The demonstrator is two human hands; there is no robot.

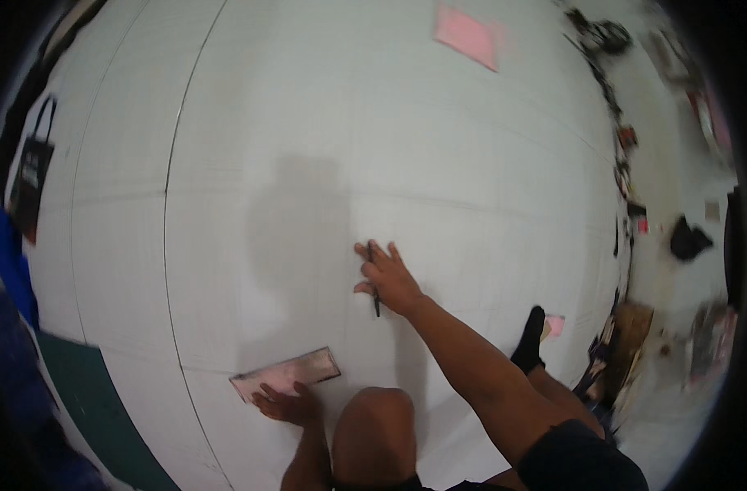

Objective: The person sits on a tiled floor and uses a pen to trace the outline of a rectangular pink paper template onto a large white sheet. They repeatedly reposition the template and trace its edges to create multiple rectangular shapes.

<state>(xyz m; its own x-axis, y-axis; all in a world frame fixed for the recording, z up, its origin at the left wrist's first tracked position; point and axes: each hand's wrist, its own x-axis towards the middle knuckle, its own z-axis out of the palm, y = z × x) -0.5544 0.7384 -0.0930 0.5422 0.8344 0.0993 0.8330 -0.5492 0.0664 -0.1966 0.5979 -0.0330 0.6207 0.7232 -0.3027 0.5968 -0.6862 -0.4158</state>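
A very big white sheet (pixel 439 164) covers almost the whole floor. Thin dark lines run across it and bend near the edges of the picture. A soft grey shadow (pixel 296 237) of the person falls in the middle of it. At the lower left the sheet ends, and a dark green strip of floor (pixel 103 409) shows beside it. Blue cloth (pixel 5 254) sits at the far left edge, with a black tote bag (pixel 31 180) just above it. Along the right side lies a messy row of small dark things, too blurry to name. A pink paper (pixel 469 34) lies on the sheet near the top. A smaller pink paper (pixel 555 326) lies just beside the person's foot in a black sock (pixel 531 337).

The person kneels at the bottom, with one bare knee (pixel 379 425) on the sheet.

A long flat ruler (pixel 288 373), pinkish and shiny, lies on the sheet at the lower middle. Its long side runs left to right, with the right end tipped a little up the picture. The left hand (pixel 285 403) rests flat and spread out, touching the ruler's near edge.

The right hand (pixel 387 278) reaches out onto the sheet. Its fingers are spread, and they press on a thin dark pen (pixel 376 304). The pen runs up and down the picture, and its lower end sticks out below the hand.
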